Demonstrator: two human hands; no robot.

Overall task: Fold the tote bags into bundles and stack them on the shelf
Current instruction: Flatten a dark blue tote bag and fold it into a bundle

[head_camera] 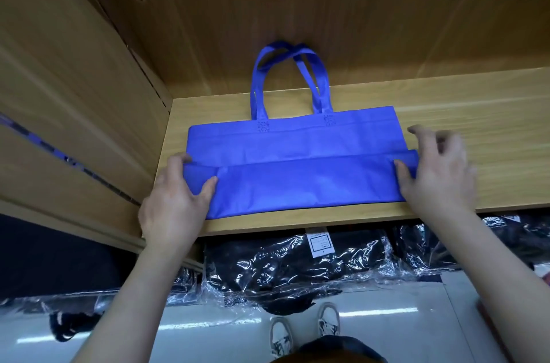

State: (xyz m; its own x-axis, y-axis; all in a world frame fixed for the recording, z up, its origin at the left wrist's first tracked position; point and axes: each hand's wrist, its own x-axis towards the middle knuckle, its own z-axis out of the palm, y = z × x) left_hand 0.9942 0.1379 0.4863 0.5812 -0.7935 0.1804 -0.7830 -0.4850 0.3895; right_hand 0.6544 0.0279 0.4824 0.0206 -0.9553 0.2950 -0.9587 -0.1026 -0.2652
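While the blue non-woven tote bag (293, 160) lies flat on the pale wooden shelf (476, 130), only one upward fold is made, pinched by the left hand (175, 199) and touched by the spread right hand (437, 172); bundling and stacking are judged not yet done.

This looks like a stockroom or shop storeroom: light-brown wooden shelving (491, 112), and below it black goods sealed in clear plastic wrap (282, 270) (one bears a white printed label (320, 245)) above a glossy pale floor (387, 327).
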